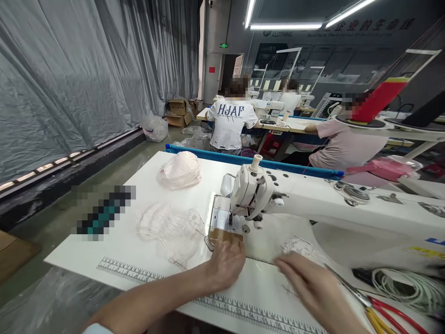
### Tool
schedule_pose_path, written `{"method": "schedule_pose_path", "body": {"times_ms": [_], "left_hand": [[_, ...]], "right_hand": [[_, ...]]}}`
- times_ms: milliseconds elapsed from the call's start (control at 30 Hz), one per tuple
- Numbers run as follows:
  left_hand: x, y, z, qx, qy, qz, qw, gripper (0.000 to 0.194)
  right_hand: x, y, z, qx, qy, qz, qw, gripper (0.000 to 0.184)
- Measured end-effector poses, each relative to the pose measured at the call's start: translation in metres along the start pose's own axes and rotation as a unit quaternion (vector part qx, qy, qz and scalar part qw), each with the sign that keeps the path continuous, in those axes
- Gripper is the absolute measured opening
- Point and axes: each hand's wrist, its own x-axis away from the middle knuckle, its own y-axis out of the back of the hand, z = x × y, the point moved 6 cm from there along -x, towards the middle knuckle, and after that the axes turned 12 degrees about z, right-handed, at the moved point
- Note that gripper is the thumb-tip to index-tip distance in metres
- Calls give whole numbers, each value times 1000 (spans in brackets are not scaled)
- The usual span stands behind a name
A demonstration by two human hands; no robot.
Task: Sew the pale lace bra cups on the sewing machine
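My left hand (227,260) is closed, its fingers curled down at the tan plate (227,235) in front of the sewing machine's needle; what they hold, if anything, is hidden. My right hand (309,283) is slightly blurred, its fingers stretched out to the left over the table, with nothing visible in them. Just behind it lies a pale lacy fabric piece (301,246). The white sewing machine head (248,192) stands beyond both hands. To the left, a sheer pale pink fabric piece (174,229) spreads on the table, and a rounded pale pink piece (181,170) rests farther back.
Printed ruler markings (139,271) run along the table's front. Red-handled pliers (392,313) and a coiled pale cord (406,290) lie at the right. A red thread cone (378,99) stands at upper right. Co-workers (229,123) sit at machines ahead.
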Motion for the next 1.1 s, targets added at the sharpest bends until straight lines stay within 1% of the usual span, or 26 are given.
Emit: {"method": "schedule_pose_path", "body": {"times_ms": [67, 100, 167, 233, 367, 533, 600, 667, 700, 733, 800, 833, 933, 1000, 1100], "left_hand": [[0, 1, 1, 3, -1, -14, 1000, 42], [1, 1, 2, 6, -3, -19, 1000, 42], [1, 2, 4, 18, -18, -22, 999, 41], [0, 2, 7, 29, -45, -17, 998, 41], [0, 1, 9, 52, -85, -17, 995, 46], [1, -1, 12, 114, -97, -17, 989, 45], [3, 1, 17, 156, -90, -19, 984, 37], [4, 6, 28, 209, -75, -25, 975, 19], [4, 9, 34, 241, -64, -30, 968, 12], [4, 11, 40, 274, -53, -35, 959, 13], [1, 15, 51, 344, -33, -40, 938, 25], [-2, 15, 55, 375, -26, -36, 926, 27], [-13, 12, 58, 438, -7, -21, 898, 24], [-19, 9, 58, 457, 2, -22, 889, 18], [-21, 8, 56, 460, 6, -33, 888, 17]], "right_hand": [[-39, -34, 7, -23, -28, 67, 997, 31], [-56, -48, 8, -24, -55, 79, 995, 32], [-80, -66, 8, -12, -82, 74, 994, 33], [-91, -75, 5, -1, -104, 66, 992, 32], [-92, -79, -2, 11, -139, 49, 989, 32], [-99, -85, -4, 11, -150, 25, 988, 30], [-101, -86, -4, 5, -150, 18, 989, 26], [-98, -85, -1, -5, -145, 16, 989, 23], [-94, -84, 1, -13, -140, 18, 990, 21], [-90, -82, 4, -22, -133, 22, 991, 21], [-78, -79, 12, -40, -113, 38, 992, 21], [-73, -78, 17, -48, -100, 49, 993, 23], [-60, -75, 28, -57, -57, 85, 993, 26], [-59, -72, 28, -46, -32, 98, 994, 29], [-66, -67, 19, -6, -13, 84, 996, 33]]}}
